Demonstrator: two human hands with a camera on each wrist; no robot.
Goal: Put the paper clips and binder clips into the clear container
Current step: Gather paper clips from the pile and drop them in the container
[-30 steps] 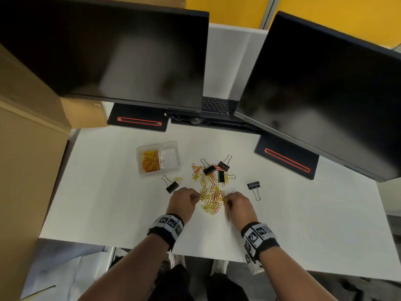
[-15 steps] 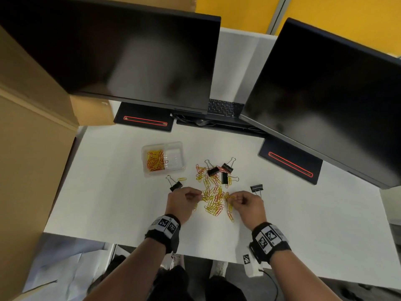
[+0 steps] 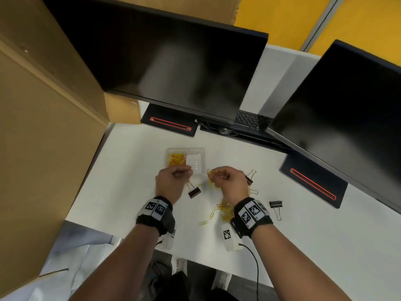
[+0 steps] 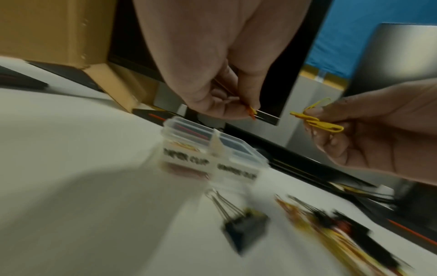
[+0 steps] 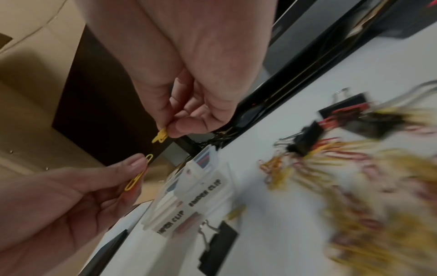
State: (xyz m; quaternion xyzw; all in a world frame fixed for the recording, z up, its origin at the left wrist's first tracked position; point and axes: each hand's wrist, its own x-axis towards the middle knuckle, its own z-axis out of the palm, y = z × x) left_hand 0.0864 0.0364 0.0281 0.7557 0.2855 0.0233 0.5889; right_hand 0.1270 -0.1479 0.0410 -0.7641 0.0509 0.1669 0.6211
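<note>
The clear container (image 3: pixel 198 152) sits on the white desk with yellow and red paper clips (image 3: pixel 176 160) in its left compartment. My left hand (image 3: pixel 184 173) hovers just in front of it and pinches a few paper clips (image 4: pixel 252 112). Beside it, my right hand (image 3: pixel 216 173) pinches yellow paper clips (image 3: pixel 210 173), also seen as yellow paper clips (image 5: pixel 160 137) from the right wrist. A black binder clip (image 3: pixel 194 192) lies under the hands. Loose paper clips (image 3: pixel 225 210) lie heaped by my right wrist, and other binder clips (image 3: pixel 275 204) lie to the right.
Two dark monitors (image 3: pixel 173 61) overhang the back of the desk, their bases (image 3: pixel 171 123) behind the container. A cardboard box (image 3: pixel 43 127) walls off the left side. A laptop keyboard (image 3: pixel 249 120) sits between the monitors. The desk's front edge is near my wrists.
Both hands lifted off the pile with paper clips pinched and moved forward and left toward the container. The head camera shifted too.
</note>
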